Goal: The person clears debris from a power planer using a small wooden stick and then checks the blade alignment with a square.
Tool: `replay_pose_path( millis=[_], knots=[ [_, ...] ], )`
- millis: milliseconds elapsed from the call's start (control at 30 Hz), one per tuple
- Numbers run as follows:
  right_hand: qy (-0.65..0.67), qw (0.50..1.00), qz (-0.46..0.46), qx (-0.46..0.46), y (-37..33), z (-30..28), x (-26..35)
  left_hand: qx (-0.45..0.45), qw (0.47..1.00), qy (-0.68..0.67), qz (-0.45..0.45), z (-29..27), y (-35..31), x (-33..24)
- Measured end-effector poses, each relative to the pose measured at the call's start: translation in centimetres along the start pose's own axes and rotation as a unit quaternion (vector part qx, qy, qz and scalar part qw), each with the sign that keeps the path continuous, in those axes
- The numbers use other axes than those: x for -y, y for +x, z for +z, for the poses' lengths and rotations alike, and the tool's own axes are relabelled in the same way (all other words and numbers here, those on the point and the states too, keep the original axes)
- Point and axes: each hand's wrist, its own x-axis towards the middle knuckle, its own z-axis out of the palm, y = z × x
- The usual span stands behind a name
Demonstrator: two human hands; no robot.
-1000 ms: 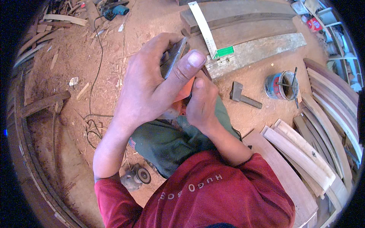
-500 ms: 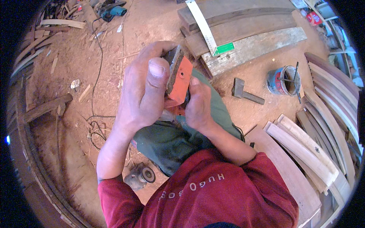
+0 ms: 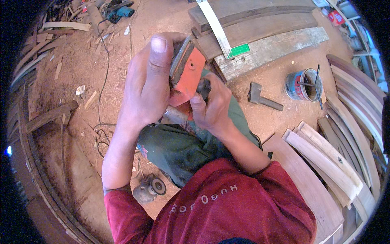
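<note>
Held up above my lap is an orange power tool [image 3: 190, 77] with a dark, worn flat face and a small hole in its side; its exact kind does not show. My left hand [image 3: 144, 81] grips the dark side, thumb upright and fingers going behind the far edge. On the right, a black knob [image 3: 203, 90] sticks out of the tool. My right hand [image 3: 213, 105] is closed around that knob, its thumb near the orange housing. A greyish metal part [image 3: 174, 116] shows below the housing, partly hidden by my hands.
A white-bladed square with a green handle [image 3: 237, 51] lies on curved boards [image 3: 272, 53]. Right of me are a hammer-like tool [image 3: 260, 96], a can holding sticks [image 3: 298, 86] and stacked planks [image 3: 321, 160]. An angle grinder [image 3: 150, 189] and a cord [image 3: 107, 61] lie left.
The tool has shifted slightly and turned a little. My left thumb has moved up along it, and my right hand has slid down, bringing the black knob into view.
</note>
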Motion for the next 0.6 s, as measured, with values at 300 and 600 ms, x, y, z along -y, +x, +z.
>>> replay_pose_path(
  millis=[300,600],
  knots=[
    [0.065,0.997,0.029,0.043,0.5,0.1,-0.7,-0.006,0.997,-0.074,-0.038,0.2,0.1,-0.4],
    [0.114,0.980,0.137,0.092,0.0,1.0,-0.9,-0.014,0.996,-0.062,-0.064,-0.3,0.6,-0.1]
  ],
)
